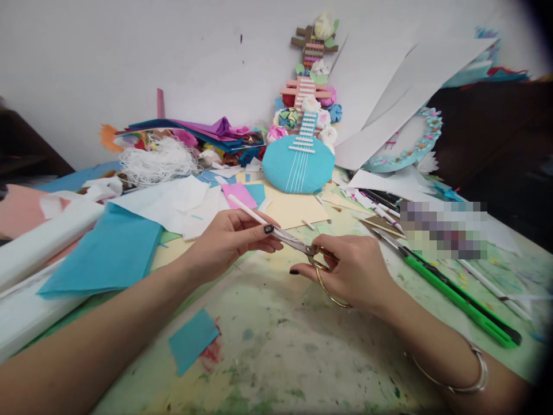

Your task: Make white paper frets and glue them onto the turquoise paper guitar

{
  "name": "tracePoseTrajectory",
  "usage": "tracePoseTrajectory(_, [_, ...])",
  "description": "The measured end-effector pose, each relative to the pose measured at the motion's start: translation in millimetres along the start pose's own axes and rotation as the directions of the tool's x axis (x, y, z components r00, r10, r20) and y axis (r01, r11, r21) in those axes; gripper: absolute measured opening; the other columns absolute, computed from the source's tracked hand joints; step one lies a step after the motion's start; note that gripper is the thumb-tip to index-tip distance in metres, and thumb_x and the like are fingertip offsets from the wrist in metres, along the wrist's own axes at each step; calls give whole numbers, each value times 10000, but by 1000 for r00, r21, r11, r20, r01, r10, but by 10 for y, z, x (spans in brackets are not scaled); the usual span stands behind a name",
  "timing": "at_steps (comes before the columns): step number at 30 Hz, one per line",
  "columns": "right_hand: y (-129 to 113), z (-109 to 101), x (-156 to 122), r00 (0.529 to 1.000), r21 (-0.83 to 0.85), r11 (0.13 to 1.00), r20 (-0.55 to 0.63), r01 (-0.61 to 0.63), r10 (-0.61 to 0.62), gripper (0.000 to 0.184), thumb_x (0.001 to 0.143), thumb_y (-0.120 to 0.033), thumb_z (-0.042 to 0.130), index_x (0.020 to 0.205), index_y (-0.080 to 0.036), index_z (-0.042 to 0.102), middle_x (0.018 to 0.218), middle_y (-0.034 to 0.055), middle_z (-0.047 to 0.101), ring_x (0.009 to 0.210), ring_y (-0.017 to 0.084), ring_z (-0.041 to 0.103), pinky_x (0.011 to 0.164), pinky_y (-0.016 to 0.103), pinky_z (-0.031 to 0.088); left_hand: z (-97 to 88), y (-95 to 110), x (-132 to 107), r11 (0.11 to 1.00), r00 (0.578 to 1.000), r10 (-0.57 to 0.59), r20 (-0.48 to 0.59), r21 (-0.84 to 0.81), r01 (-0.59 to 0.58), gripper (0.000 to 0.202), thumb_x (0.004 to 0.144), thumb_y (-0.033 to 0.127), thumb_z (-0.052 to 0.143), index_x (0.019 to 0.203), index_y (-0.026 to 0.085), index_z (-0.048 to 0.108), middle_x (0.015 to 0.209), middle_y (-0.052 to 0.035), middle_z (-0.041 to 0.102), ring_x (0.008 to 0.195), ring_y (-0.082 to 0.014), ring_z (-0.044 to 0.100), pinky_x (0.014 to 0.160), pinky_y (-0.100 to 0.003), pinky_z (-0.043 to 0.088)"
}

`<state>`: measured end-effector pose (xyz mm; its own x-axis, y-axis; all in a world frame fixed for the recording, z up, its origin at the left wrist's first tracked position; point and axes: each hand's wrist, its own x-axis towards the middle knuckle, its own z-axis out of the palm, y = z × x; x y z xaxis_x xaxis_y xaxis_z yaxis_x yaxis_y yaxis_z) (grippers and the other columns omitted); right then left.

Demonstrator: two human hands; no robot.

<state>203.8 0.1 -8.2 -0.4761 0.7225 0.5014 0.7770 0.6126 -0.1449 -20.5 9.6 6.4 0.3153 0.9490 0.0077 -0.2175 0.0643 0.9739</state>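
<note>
Between thumb and fingers, my left hand (235,239) pinches a thin white stick (247,208) that slants up and to the left. My right hand (352,268) has its fingers in the golden handles of a pair of scissors (309,250). The scissor blades reach the stick's lower end, close to my left fingertips; whether they have cut into it I cannot tell. Behind my hands, a blue paper instrument (298,164) with white strings and a fretted neck leans upright. A small blue paper piece (193,341) lies in front of my left forearm.
A green utility knife (462,300) lies at right, blade showing. Folded blue crepe paper (108,253) and white rolls (47,245) lie at left. Tangled white string (159,161) sits at the back. A flowered wreath (406,147) and white sheets (389,98) lean against the wall.
</note>
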Motion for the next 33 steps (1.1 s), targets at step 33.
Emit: tracePoseTrajectory(33, [33, 0, 13, 1000, 46, 999, -22, -19, 20, 646, 705, -787, 465, 628, -173, 651, 429, -21, 516, 397, 72, 383, 472, 238, 191, -27, -26, 10, 997, 999, 0, 43, -72, 3, 149, 759, 230, 719, 853, 113, 721, 741, -80, 743, 683, -152, 704, 692, -219, 573])
